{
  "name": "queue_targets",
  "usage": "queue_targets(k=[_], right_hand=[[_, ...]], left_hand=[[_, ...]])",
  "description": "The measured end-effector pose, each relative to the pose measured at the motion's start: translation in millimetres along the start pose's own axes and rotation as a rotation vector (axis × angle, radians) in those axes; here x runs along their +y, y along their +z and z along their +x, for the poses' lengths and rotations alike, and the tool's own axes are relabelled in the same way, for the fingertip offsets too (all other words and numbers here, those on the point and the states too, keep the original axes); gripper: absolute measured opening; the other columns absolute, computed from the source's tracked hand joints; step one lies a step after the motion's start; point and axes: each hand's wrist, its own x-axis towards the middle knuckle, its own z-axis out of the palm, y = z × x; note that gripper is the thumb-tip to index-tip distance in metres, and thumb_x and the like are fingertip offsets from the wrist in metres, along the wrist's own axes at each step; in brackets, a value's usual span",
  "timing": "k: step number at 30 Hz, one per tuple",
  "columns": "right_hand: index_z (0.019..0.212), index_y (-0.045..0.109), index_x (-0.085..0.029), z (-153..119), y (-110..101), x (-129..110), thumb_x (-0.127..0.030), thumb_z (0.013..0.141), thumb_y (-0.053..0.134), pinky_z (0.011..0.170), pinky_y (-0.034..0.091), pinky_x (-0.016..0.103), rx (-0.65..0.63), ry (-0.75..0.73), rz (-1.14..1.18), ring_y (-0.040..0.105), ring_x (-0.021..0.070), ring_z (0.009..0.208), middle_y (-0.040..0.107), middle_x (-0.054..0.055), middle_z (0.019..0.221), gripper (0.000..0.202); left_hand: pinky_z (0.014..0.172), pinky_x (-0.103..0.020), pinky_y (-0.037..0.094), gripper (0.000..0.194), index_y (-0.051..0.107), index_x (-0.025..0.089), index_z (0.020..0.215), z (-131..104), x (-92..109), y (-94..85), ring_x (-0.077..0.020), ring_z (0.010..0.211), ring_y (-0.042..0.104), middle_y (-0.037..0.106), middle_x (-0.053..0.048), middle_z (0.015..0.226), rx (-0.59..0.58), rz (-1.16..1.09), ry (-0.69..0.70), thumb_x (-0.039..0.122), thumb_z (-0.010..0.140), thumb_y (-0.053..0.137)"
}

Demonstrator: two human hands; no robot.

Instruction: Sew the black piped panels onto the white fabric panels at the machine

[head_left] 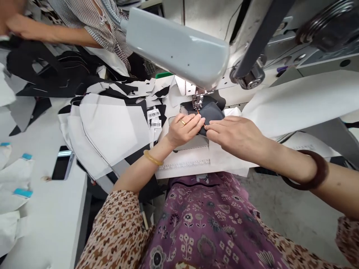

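Observation:
A dark grey fabric piece (211, 112) lies under the presser foot (198, 101) of a sewing machine. A narrow orange strip (198, 111) shows on it, running from the foot toward my fingers. My left hand (185, 129), with a ring and a yellow bangle, has its fingers drawn together on the fabric just in front of the foot. From the right, my right hand (235, 136) presses its closed fingers on the fabric's near edge, close to the left fingertips. The fingers partly cover the fabric and strip.
A grey lamp-like housing (176, 45) hangs over the needle area. Stacked white and black cut pieces (112, 130) lie to the left, with barcode labels (154, 118) beside them. A phone (62, 163) rests on the left table. A co-worker's arm (56, 34) is at upper left.

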Motion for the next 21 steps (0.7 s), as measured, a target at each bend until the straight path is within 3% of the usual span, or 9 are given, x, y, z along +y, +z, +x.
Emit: queue_targets(k=[5, 11, 15, 18, 21], right_hand=[[0.065, 0.05, -0.015, 6.0, -1.7, 4.6, -0.003, 0.077, 0.032, 0.058, 0.019, 0.027, 0.006, 0.048, 0.005, 0.034, 0.0106, 0.056, 0.049, 0.002, 0.062, 0.025], [0.066, 0.051, -0.015, 14.5, -8.3, 2.7, -0.004, 0.075, 0.033, 0.057, 0.017, 0.028, -0.027, 0.129, 0.013, 0.031, 0.01, 0.053, 0.046, 0.003, 0.058, 0.023], [0.074, 0.055, -0.018, 22.3, -18.2, 8.3, -0.008, 0.072, 0.037, 0.057, 0.016, 0.027, -0.094, 0.214, -0.002, 0.037, 0.0106, 0.058, 0.048, 0.003, 0.061, 0.02], [0.08, 0.057, -0.019, 29.4, -28.9, 12.7, -0.01, 0.067, 0.041, 0.057, 0.016, 0.026, -0.14, 0.285, 0.001, 0.041, 0.0111, 0.061, 0.049, 0.002, 0.063, 0.022], [0.081, 0.057, -0.018, 33.0, -33.4, 6.0, -0.011, 0.07, 0.042, 0.056, 0.016, 0.026, -0.145, 0.285, 0.002, 0.043, 0.0116, 0.062, 0.053, 0.003, 0.066, 0.021]], left_hand=[[0.064, -0.026, 0.043, 0.017, 0.063, 0.019, 0.096, -1.0, -0.4, 9.5, -0.011, 0.075, 0.063, 0.07, -0.001, 0.079, 0.123, -0.073, -0.071, 0.013, 0.088, 0.049], [0.068, -0.028, 0.041, 0.023, 0.059, 0.02, 0.105, -2.3, -7.2, 12.8, -0.0125, 0.079, 0.061, 0.067, -0.003, 0.081, 0.033, -0.29, -0.167, 0.021, 0.093, 0.04], [0.063, -0.03, 0.04, 0.027, 0.06, 0.016, 0.094, 5.4, -9.8, 11.0, -0.015, 0.068, 0.056, 0.063, -0.005, 0.074, 0.046, -0.229, -0.149, 0.032, 0.093, 0.039], [0.059, -0.028, 0.038, 0.026, 0.06, 0.018, 0.088, 11.6, -15.2, 9.4, -0.0138, 0.062, 0.052, 0.06, -0.003, 0.068, -0.025, -0.179, -0.119, 0.031, 0.092, 0.038], [0.057, -0.027, 0.037, 0.022, 0.059, 0.018, 0.086, 13.8, -21.1, 8.0, -0.0133, 0.061, 0.051, 0.058, -0.002, 0.065, -0.008, -0.178, -0.061, 0.027, 0.091, 0.039]])
